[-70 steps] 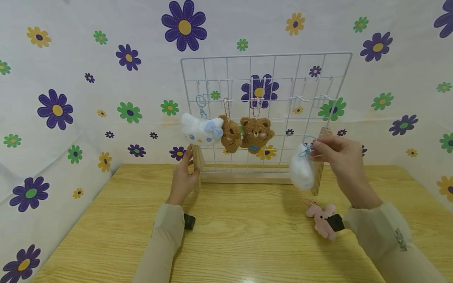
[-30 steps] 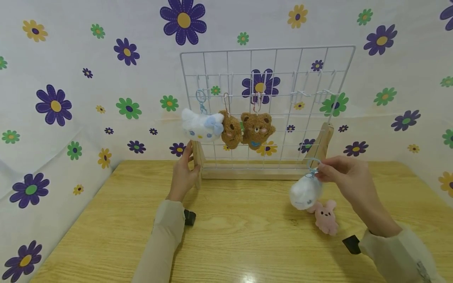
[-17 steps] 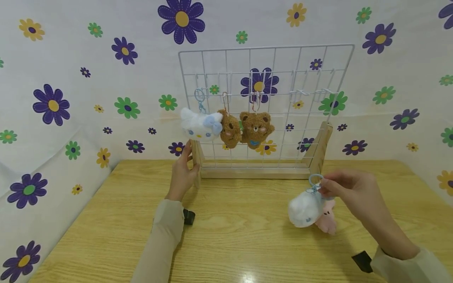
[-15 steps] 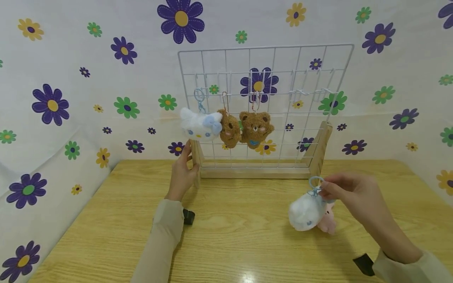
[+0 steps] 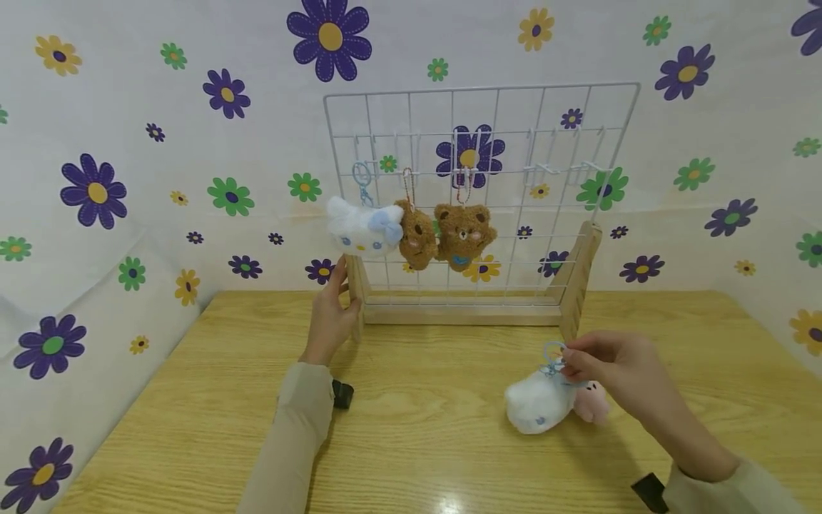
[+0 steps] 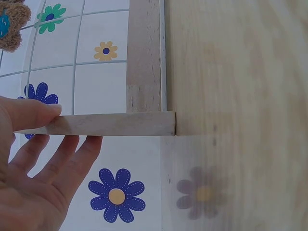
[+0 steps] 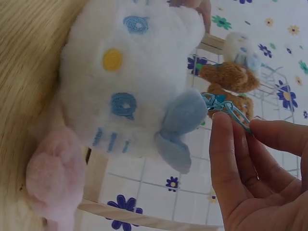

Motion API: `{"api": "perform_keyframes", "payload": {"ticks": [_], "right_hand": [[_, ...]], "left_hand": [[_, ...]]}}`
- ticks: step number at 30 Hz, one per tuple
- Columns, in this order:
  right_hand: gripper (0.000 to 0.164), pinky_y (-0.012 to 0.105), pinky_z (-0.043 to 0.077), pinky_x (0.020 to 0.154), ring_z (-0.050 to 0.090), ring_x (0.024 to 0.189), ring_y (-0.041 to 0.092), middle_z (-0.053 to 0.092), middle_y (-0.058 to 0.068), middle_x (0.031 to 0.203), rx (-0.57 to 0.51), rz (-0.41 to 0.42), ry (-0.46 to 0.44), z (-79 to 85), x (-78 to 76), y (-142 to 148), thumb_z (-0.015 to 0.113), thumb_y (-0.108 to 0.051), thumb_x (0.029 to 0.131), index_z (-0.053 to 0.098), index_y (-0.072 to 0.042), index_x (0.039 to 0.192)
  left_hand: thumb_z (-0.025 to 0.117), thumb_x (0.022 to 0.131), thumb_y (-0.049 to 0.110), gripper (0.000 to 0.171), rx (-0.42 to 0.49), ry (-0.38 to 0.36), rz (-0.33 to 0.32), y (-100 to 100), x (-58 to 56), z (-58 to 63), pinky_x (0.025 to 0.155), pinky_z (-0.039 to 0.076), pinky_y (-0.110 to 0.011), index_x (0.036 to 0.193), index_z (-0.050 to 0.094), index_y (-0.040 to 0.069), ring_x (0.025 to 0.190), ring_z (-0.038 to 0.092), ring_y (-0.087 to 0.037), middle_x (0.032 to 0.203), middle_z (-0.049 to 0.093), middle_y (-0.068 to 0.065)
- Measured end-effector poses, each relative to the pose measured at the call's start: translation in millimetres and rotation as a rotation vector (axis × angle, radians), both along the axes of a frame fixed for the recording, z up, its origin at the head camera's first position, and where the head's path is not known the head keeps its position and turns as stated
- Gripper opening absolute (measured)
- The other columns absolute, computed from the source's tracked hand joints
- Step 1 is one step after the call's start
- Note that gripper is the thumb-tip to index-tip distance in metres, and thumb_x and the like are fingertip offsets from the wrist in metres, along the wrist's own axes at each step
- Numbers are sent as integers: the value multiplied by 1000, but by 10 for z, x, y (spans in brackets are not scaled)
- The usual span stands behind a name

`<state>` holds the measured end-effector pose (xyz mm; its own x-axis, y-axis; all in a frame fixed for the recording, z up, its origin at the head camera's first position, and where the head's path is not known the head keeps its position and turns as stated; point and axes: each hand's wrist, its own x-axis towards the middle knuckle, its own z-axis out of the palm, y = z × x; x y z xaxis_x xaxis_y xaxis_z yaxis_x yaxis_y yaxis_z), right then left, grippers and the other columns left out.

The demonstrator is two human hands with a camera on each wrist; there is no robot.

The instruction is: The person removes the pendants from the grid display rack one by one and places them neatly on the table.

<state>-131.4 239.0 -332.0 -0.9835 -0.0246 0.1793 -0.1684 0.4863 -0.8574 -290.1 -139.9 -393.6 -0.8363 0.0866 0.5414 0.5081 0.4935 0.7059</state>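
Note:
My left hand (image 5: 330, 321) grips the left wooden leg (image 6: 115, 124) of a white wire grid rack, thumb on one side and fingers on the other. Low over the table at the right, my right hand (image 5: 616, 364) pinches the light blue clasp (image 7: 231, 109) of a white plush cat-head keychain (image 5: 539, 403). The plush lies tilted close to the tabletop, its blue bow (image 7: 180, 120) and yellow nose visible in the right wrist view. Partly hidden behind it is a pink plush keychain (image 5: 592, 403).
On the left of the grid rack (image 5: 475, 315) hang another white cat plush (image 5: 361, 232) and two brown bear plushes, one turned sideways (image 5: 417, 239) and one facing forward (image 5: 464, 235). Several white hooks (image 5: 542, 169) on the right carry nothing. A flowered cloth hangs behind.
My right hand has brought the white cat keychain down from in front of the rack's right leg to near the tabletop, lately a little leftward. My left hand keeps its grip.

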Motion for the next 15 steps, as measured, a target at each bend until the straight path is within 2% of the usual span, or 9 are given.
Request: {"api": "perform_keyframes", "payload": {"ticks": [4, 9, 15], "right_hand": [[18, 26, 62, 67, 70, 72, 10, 74, 16, 89, 29, -1, -35, -36, -112, -23, 63, 2, 97, 68, 17, 106], [18, 26, 62, 66, 70, 70, 11, 73, 19, 90, 23, 15, -29, -127, -258, -36, 63, 4, 96, 67, 18, 105], [15, 26, 62, 61, 69, 68, 14, 73, 18, 85, 77, 47, -8, -235, -368, -35, 63, 5, 96, 67, 19, 101]], "left_hand": [[62, 87, -19, 80, 11, -4, -10, -1, -7, -10, 91, 56, -57, 158, 30, 0, 118, 59, -50, 149, 45, -30], [62, 87, -18, 80, 10, -10, -9, 1, -5, -8, 91, 57, -56, 158, 29, 0, 119, 59, -50, 148, 45, -31], [62, 87, -17, 80, 2, -14, -1, -6, -7, -6, 92, 57, -54, 158, 29, -1, 119, 59, -49, 149, 45, -30]]}}
